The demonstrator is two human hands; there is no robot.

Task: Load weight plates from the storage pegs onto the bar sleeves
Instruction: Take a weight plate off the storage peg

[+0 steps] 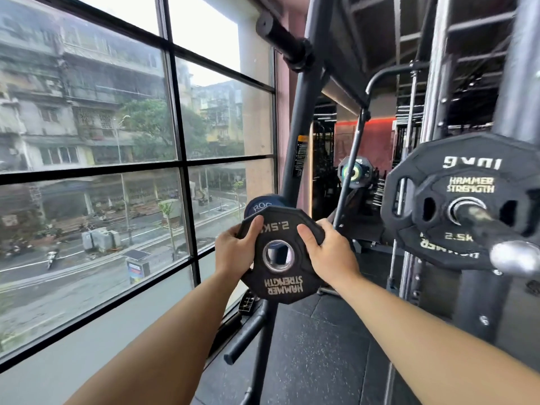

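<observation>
At centre frame my left hand [235, 252] and right hand [327, 252], fingers curled tight, clamp the small plate [279, 254]. If it tilts approaching the loaded bar sleeve [496, 232] at right, I risk jamming its bore.

Both hands, left [233, 252] and right [328, 254], clasp 2.5 kg plate [279, 283]; loaded sleeve [491, 226] right.

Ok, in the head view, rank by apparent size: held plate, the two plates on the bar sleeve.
1. Outer-marked 10kg plate
2–3. Held plate and sleeve's 2.5kg plate: look alike, both marked 2.5kg; nearness differs, so unranked.
</observation>
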